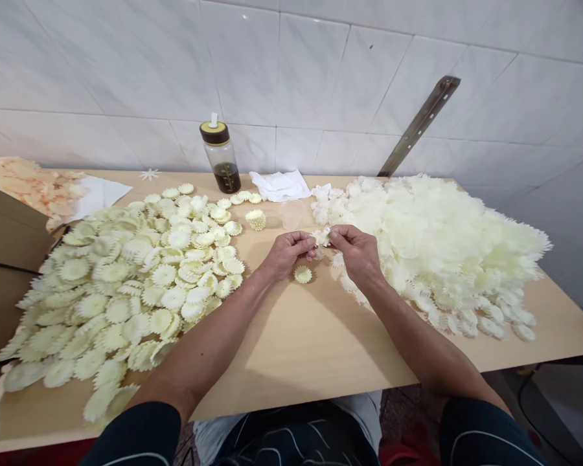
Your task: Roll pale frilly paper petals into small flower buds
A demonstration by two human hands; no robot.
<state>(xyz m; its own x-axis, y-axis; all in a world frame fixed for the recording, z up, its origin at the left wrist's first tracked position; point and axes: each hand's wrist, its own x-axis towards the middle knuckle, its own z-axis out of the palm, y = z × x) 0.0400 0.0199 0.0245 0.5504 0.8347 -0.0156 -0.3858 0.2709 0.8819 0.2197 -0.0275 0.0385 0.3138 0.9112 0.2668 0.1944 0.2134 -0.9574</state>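
The left hand [290,254] and the right hand [358,252] met above the table [315,349], thumbs and fingertips pinched closed on a pale, frilly piece [322,237] held between them. The fingers covered much of its edge, so it was hard to make out whether it was one layer or perhaps several. A scalloped disc [302,274] lay on the wood just below the left hand, near a short stack [256,221]. The left forearm hid part of the left pile [170,275] of similar discs; the right forearm crossed in front of the right pile [447,233], whose thin, whitish layers blurred into one mass. A bottle [223,162] of dark liquid stood beside a crumpled tissue [280,186]. The picture's left edge cut off a box [10,239], and its lower edge cropped both sleeves [138,435].
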